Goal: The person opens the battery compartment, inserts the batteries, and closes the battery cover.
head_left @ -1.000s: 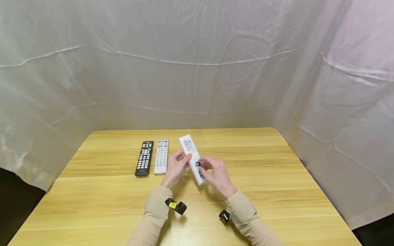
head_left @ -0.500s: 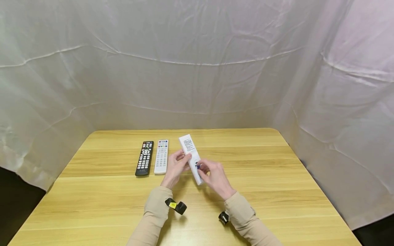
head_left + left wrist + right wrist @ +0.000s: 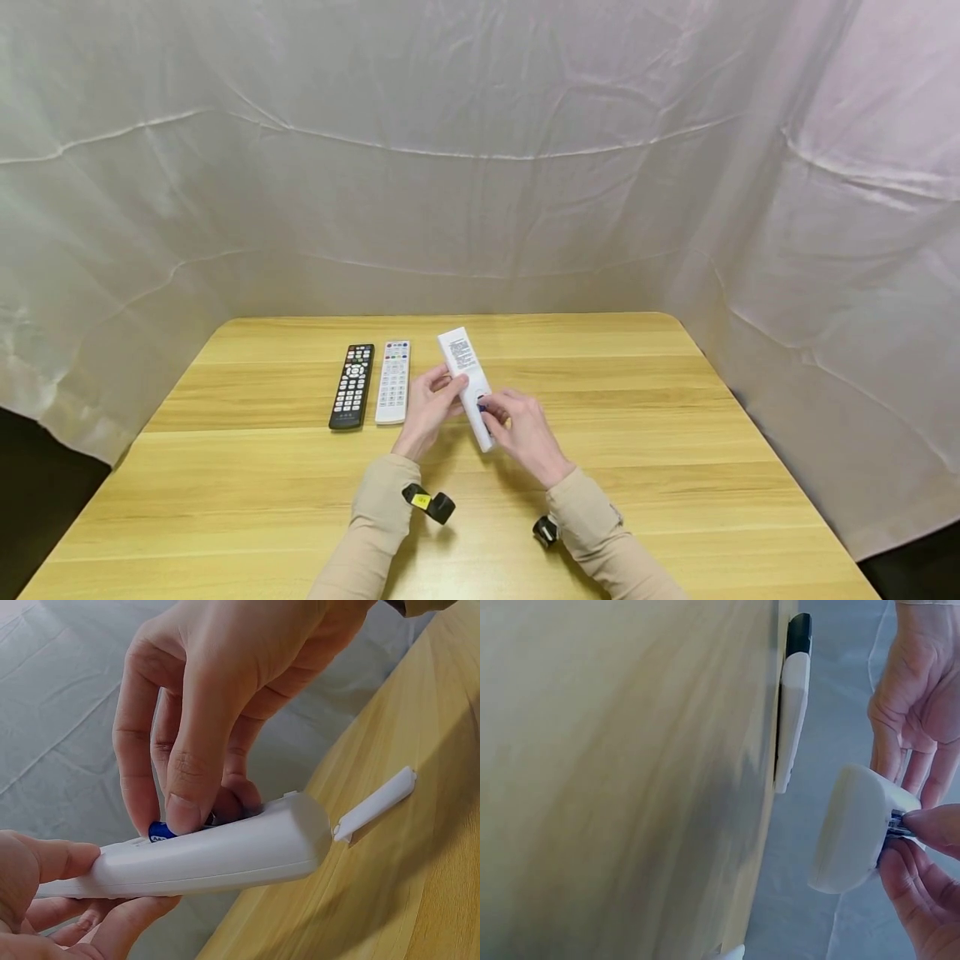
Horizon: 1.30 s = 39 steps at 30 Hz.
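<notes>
In the head view my left hand (image 3: pixel 429 408) holds a white remote control (image 3: pixel 459 350) along its side, with the printed back facing up and the far end tilted left. The thumb lies on the back and the fingers are underneath, as the left wrist view shows. At the near end, my right hand (image 3: pixel 528 435) pinches a blue battery (image 3: pixel 160 831) between thumb and fingers, at the uncovered battery compartment. The fingers hide most of the battery and compartment. A white battery cover (image 3: pixel 379 802) lies on the table beyond the remote's near end in the left wrist view.
A black remote (image 3: pixel 352 387) and a second white remote (image 3: pixel 393 383) lie side by side, buttons up, left of my hands. The wooden table (image 3: pixel 675 467) is bordered by pale curtains (image 3: pixel 465 167) at the back and sides.
My right hand has shifted slightly left over the remote, its fingers now covering more of the battery and compartment. The left hand and its remote have stayed almost still.
</notes>
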Each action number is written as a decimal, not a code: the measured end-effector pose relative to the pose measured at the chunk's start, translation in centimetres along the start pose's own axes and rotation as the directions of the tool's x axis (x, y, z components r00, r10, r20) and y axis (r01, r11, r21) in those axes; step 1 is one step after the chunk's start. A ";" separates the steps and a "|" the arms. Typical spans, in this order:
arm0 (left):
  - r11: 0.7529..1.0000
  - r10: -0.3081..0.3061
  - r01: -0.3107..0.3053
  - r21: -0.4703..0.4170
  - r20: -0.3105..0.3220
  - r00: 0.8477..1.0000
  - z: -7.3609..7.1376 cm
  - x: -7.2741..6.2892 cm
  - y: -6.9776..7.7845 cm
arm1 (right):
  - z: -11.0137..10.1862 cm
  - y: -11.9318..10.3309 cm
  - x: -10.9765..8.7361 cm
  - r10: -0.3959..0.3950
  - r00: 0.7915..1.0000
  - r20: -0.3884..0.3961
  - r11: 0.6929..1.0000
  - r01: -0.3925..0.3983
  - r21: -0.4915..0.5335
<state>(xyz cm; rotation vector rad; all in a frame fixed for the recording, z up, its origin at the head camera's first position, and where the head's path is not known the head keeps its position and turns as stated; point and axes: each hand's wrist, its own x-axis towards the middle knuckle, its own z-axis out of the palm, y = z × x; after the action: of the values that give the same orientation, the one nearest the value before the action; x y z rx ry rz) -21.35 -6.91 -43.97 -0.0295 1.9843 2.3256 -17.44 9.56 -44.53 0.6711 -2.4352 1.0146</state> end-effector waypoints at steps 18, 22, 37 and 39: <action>1.000 -0.002 0.002 -0.023 -0.006 1.000 -0.1 0.1 0.0 | 0.0 -0.1 -0.2 -0.070 0.997 0.019 0.996 0.071 -0.061; 1.000 -0.004 0.004 -0.026 -0.008 1.000 -0.2 0.1 0.1 | 0.1 0.1 -0.3 -0.062 0.996 0.059 0.996 0.065 -0.059; 1.000 0.011 -0.011 -0.014 -0.033 0.999 -0.6 0.2 0.1 | 0.3 0.2 -0.4 -0.027 0.996 0.080 0.999 0.030 -0.038; 1.000 0.008 -0.008 -0.020 -0.027 1.000 -0.5 0.2 0.1 | 0.3 0.3 -0.4 -0.013 0.997 0.080 1.000 0.015 -0.025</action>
<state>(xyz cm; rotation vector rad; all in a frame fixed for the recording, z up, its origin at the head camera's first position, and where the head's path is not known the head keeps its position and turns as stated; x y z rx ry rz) -21.59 -7.44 -44.01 -0.0553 1.9770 2.3626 -17.36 9.62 -45.08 0.7325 -2.5035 0.9670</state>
